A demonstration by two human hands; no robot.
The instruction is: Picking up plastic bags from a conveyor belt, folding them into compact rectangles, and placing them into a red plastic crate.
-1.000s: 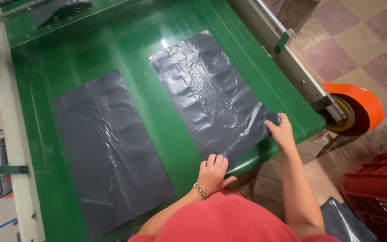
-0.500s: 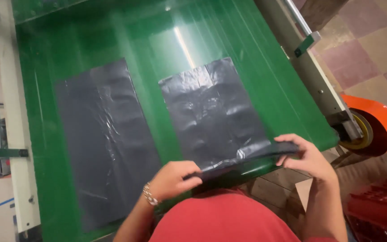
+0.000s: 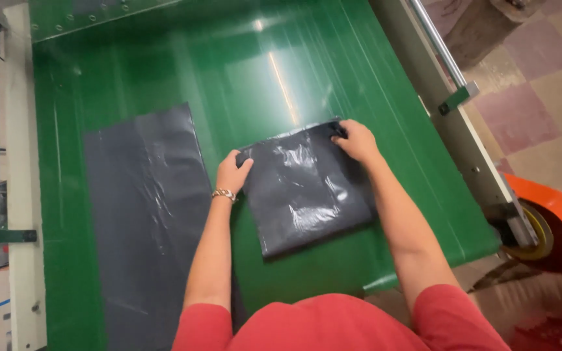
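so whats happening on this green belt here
A person in a red shirt has both hands on a dark plastic bag lying folded over on the green conveyor belt. The left hand and right hand press its far corners. A second bag lies flat, unfolded, to the left.

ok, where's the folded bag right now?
Head view: the folded black bag lies centre-right on the green belt, pinned at its far corners by left hand and right hand.

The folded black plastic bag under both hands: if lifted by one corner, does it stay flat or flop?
The folded black bag would likely flop: it is thin, wrinkled film. It probably weighs little. Its glossy surface may slide on the smooth green belt when the left hand or right hand pushes.
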